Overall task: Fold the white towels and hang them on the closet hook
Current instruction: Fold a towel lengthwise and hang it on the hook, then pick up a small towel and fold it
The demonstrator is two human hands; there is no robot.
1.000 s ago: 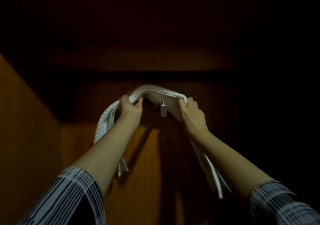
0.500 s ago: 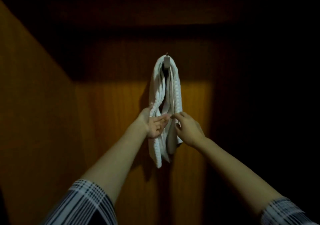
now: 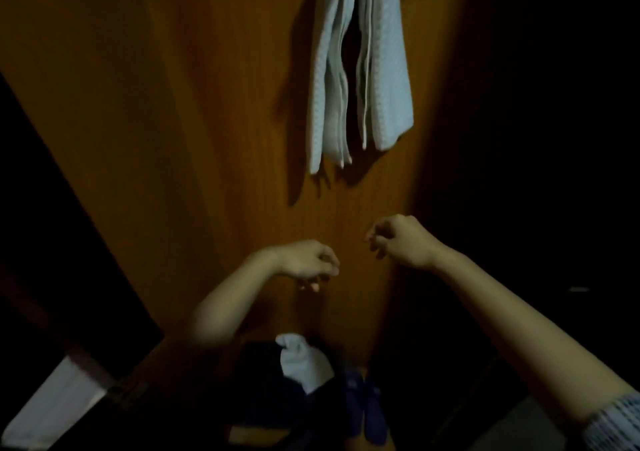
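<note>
Two hands hang free in front of the wooden closet back panel [image 3: 214, 111], the largest thing in view, lit warm down its middle and dark at both sides. Against it hangs the white towel [image 3: 360, 69], folded into long layers, its upper end running out of the top of the picture, so the hook itself is not visible; I judge it is hung on it and that this towel's part of the task is done. Whether more towels wait cannot be told from here.

Below, on the dim closet floor, lies a dark heap of clothing with a pale bundle of cloth [image 3: 304, 364] on it, and beside that what may be a pair of dark blue slippers [image 3: 363, 405]. No real container shows.

Left hand [image 3: 304, 263] and right hand [image 3: 398, 239] are well below the towel, apart from it, fingers loosely curled, holding nothing.
</note>
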